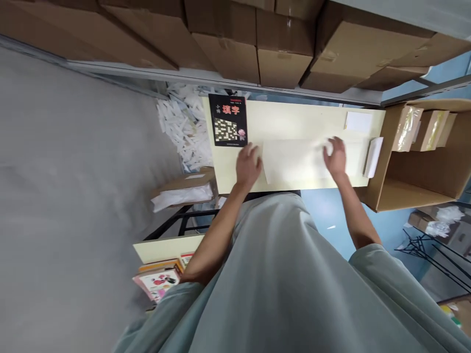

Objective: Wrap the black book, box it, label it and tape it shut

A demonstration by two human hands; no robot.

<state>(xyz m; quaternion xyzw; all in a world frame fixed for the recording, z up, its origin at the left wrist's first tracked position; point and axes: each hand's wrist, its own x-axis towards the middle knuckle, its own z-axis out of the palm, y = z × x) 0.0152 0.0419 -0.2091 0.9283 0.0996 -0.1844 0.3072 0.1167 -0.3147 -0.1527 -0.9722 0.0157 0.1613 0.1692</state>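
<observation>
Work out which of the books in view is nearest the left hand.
The black-covered book with the crossword grid, flat on the pale table, right by the left hand; the other books sit farther off, at the picture's lower left.

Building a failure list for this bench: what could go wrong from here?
1. The white paper lies near the front edge of the table; a brush of clothing might drag it off.
2. The black book sits at the table's left end, close to the left hand; a bump could knock it toward the paper scraps.
</observation>
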